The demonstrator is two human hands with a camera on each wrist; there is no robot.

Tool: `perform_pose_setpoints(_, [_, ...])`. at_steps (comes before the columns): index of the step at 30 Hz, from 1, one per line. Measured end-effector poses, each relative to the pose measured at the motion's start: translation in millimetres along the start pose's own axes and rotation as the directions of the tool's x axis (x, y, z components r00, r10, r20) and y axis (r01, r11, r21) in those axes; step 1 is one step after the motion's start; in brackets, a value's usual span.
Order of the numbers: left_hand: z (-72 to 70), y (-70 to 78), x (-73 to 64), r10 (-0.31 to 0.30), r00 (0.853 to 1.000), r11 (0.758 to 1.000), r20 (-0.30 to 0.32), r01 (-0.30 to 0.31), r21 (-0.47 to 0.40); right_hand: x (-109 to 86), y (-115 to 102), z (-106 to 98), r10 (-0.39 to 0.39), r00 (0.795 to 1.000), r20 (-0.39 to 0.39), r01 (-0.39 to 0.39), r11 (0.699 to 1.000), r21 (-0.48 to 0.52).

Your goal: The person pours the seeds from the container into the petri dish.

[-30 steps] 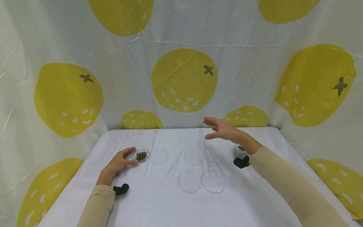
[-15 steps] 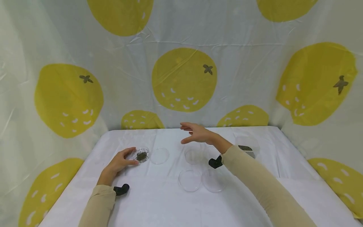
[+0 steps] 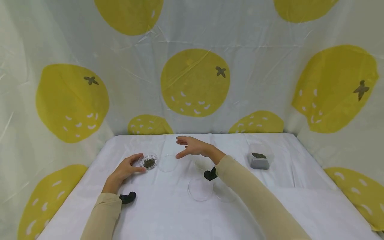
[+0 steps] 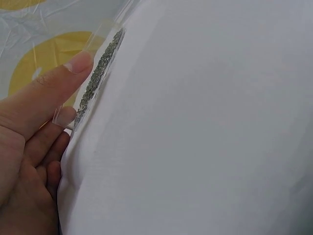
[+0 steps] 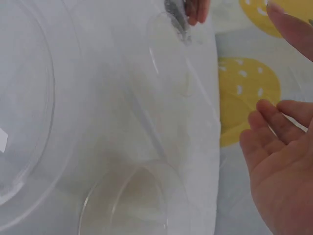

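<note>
My left hand (image 3: 125, 169) holds a clear petri dish (image 3: 149, 163) by its side at the left of the table, thumb and fingers on opposite sides of the rim. Dark green, dried-looking flakes (image 4: 100, 73) lie inside it. Just right of that dish lies a clear, round lid or dish half (image 3: 168, 163), seemingly with nothing on it. My right hand (image 3: 196, 147) hovers above the table near this clear piece, fingers loosely extended and thumb apart. Nothing is between its fingers in the right wrist view.
Several more clear round dishes or lids, such as one piece (image 3: 200, 189), lie mid-table, partly behind my right forearm. A translucent tub (image 3: 259, 160) with dark green flakes stands at the right. A fruit-print curtain (image 3: 195, 83) rises behind the white-covered table (image 3: 168, 213).
My right hand has moved left and slightly lower, from above the mid-table dishes to near the clear piece. The tub at the right has come into full view. My left hand stays put.
</note>
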State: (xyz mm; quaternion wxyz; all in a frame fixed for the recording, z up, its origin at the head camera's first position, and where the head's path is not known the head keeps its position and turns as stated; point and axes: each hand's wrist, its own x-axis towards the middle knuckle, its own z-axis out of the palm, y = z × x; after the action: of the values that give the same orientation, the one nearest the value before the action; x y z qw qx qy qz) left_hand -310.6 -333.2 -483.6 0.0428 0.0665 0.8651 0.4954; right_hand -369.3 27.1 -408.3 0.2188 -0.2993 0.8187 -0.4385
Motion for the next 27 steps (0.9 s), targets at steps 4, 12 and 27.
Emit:
perform_pose_setpoints(4, [0.8,5.7,-1.6,0.007,1.000,1.000,-0.004,-0.007,-0.022,14.3,0.4,14.1,0.034,0.999,0.039,-0.032,0.998,-0.060])
perform_pose_setpoints(12, [1.7,1.4,0.6,0.014,1.000,1.000,-0.006,-0.014,-0.025,34.7,7.0,35.1,0.107,0.992,0.069,-0.094,0.980,-0.173])
perform_pose_setpoints(27, [1.9,0.9,-0.8,0.012,1.000,1.000,-0.003,-0.012,-0.016,53.6,17.6,62.7,0.119,0.992,-0.031,-0.118,0.846,-0.520])
